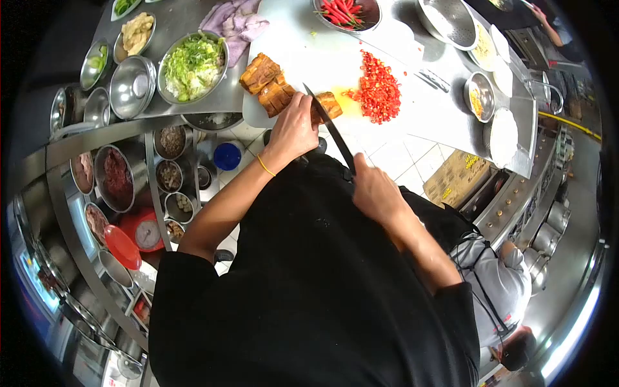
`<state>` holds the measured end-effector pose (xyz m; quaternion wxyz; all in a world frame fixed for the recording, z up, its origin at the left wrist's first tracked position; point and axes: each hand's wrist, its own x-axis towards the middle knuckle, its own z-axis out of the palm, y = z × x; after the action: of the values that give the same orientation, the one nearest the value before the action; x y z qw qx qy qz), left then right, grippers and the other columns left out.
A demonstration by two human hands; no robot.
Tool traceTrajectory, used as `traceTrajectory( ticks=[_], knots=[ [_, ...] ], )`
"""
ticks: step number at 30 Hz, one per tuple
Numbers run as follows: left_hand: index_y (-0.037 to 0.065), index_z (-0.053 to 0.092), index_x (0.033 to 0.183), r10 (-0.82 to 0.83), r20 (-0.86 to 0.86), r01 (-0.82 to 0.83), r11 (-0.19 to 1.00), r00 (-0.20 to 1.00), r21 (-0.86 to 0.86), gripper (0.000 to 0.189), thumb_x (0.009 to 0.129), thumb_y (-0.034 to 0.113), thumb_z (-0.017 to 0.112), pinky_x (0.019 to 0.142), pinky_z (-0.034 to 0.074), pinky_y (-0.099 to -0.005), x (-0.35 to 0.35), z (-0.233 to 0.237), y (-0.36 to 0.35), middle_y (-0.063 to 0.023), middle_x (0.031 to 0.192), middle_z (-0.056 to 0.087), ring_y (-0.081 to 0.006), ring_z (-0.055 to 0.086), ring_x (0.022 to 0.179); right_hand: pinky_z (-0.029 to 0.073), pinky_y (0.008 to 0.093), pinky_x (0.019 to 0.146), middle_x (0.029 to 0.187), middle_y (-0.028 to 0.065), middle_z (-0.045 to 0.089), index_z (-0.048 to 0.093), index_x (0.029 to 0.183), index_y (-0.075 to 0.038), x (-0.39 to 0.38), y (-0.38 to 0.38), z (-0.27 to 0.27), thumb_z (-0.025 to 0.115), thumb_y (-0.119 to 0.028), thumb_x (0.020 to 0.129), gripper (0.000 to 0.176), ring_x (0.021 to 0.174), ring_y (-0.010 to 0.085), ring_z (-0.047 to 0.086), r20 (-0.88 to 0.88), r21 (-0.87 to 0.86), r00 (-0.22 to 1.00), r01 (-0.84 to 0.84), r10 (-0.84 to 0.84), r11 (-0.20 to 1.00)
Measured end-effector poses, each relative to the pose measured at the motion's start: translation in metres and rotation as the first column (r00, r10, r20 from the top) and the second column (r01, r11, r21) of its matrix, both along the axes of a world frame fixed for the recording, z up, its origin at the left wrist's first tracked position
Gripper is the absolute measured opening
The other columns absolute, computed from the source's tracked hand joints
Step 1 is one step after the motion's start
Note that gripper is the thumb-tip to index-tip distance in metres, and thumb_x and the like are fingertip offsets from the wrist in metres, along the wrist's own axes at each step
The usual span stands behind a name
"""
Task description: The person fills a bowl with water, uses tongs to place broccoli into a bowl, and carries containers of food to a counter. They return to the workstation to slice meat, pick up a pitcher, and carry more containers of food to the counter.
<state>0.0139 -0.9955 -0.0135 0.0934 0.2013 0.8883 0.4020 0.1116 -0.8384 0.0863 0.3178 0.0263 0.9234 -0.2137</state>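
My right hand [380, 193] is wrapped round the handle of a long dark-bladed knife [334, 133], whose tip points away from me over the white cutting board [293, 42]. Close to the left of the blade, my left hand [295, 129] presses its bent fingers on a block of browned pork belly [277, 97]; its fingertips are partly hidden. Behind that block lies another browned block [260, 73]. Right of the blade sits a smaller cut piece of pork belly [330, 105]. Chopped red chillies [379, 87] are heaped farther right on the board.
A bowl of whole red chillies [345, 13] stands at the board's far edge, near a purple cloth [235, 26]. Left is a bowl of chopped greens [193, 68]. Another knife [433, 80] lies to the right. Another person [493, 277] is at my right, by the stove.
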Motion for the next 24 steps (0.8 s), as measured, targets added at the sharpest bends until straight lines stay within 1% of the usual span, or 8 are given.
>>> traceTrajectory(
  ticks=[3,5,8,12,16,19,22,24],
  knots=[
    [-0.007,0.044,0.103,0.012,0.012,-0.012,1.0,1.0,-0.006,0.044,0.065,0.0,0.065,0.082,0.045,-0.0427,0.002,-0.002,0.0,-0.0217,0.102,0.047,-0.041,0.051,0.097,0.047,0.0525,0.065,0.068,0.0288,0.059,0.037,0.102,0.004,0.005,-0.002,-0.028,0.05,0.004,0.068,0.036,0.069,0.0469,0.059,0.018,-0.017,1.0,0.003,-0.003,1.0],
    [-0.007,0.044,0.103,0.008,0.01,-0.008,1.0,1.0,0.006,0.045,0.065,0.0,0.065,0.082,0.045,-0.0426,0.001,-0.002,0.001,-0.0215,0.104,0.047,-0.0409,0.051,0.097,0.046,0.0527,0.062,0.066,0.0293,0.058,0.036,0.1,0.003,-0.02,-0.015,-0.068,0.05,-0.002,0.077,0.027,0.067,0.0457,0.059,-0.119,-0.063,0.992,0.031,-0.039,0.998],
    [-0.005,0.044,0.104,0.013,0.016,-0.013,1.0,1.0,-0.015,0.045,0.065,0.0,0.066,0.082,0.044,-0.0432,0.001,-0.001,0.001,-0.021,0.106,0.047,-0.041,0.051,0.096,0.048,0.0505,0.06,0.065,0.0271,0.059,0.037,0.101,0.003,-0.024,-0.02,-0.089,0.052,0.0,0.07,0.035,0.066,0.045,0.059,-0.207,-0.044,0.976,0.052,-0.06,0.998],
    [-0.006,0.041,0.108,0.001,-0.085,-0.003,1.0,0.996,-0.019,0.048,0.066,-0.001,0.065,0.079,0.047,-0.0435,0.006,0.0,-0.001,-0.0221,0.104,0.045,-0.0405,0.053,0.095,0.047,0.0518,0.059,0.064,0.0268,0.058,0.037,0.101,0.002,-0.023,-0.017,-0.072,0.052,-0.001,0.074,0.031,0.065,0.0444,0.059,-0.196,-0.043,0.979,0.047,-0.055,0.998],
    [-0.002,0.037,0.117,0.036,-0.012,-0.036,0.999,0.999,-0.032,0.061,0.066,0.003,0.071,0.084,0.046,-0.0438,0.013,0.011,-0.002,-0.0215,0.115,0.042,-0.0421,0.05,0.103,0.047,0.0525,0.058,0.063,0.0271,0.058,0.038,0.1,0.002,-0.013,0.001,-0.017,0.05,-0.003,0.079,0.025,0.064,0.0441,0.059,-0.212,-0.07,0.969,0.111,-0.123,0.991],
    [-0.002,0.034,0.123,0.038,-0.008,-0.038,0.998,0.999,-0.058,0.07,0.065,0.006,0.073,0.085,0.047,-0.0433,0.013,0.021,0.002,-0.0221,0.119,0.04,-0.0423,0.049,0.106,0.046,0.0529,0.059,0.063,0.0278,0.057,0.039,0.1,0.001,-0.013,0.015,-0.016,0.048,-0.001,0.078,0.024,0.065,0.0448,0.059,-0.25,-0.012,0.962,0.113,-0.113,0.993],
    [0.001,0.035,0.125,0.014,-0.018,-0.017,0.989,1.0,-0.149,0.071,0.066,0.013,0.074,0.078,0.048,-0.044,0.005,0.014,0.012,-0.019,0.117,0.044,-0.0392,0.055,0.098,0.047,0.0522,0.061,0.065,0.0282,0.058,0.039,0.1,0.001,-0.015,0.02,-0.018,0.044,0.004,0.072,0.028,0.067,0.0454,0.059,-0.217,0.044,0.974,0.071,-0.059,0.997],
    [0.002,0.042,0.119,-0.018,-0.017,0.014,0.975,1.0,-0.223,0.06,0.069,0.018,0.071,0.071,0.05,-0.0438,-0.002,0.009,0.019,-0.0153,0.109,0.049,-0.0363,0.059,0.087,0.045,0.0528,0.061,0.065,0.0278,0.058,0.039,0.101,0.001,-0.015,0.019,-0.021,0.046,0.001,0.076,0.025,0.066,0.0454,0.059,-0.197,0.061,0.979,0.059,-0.046,0.996]
  ],
)
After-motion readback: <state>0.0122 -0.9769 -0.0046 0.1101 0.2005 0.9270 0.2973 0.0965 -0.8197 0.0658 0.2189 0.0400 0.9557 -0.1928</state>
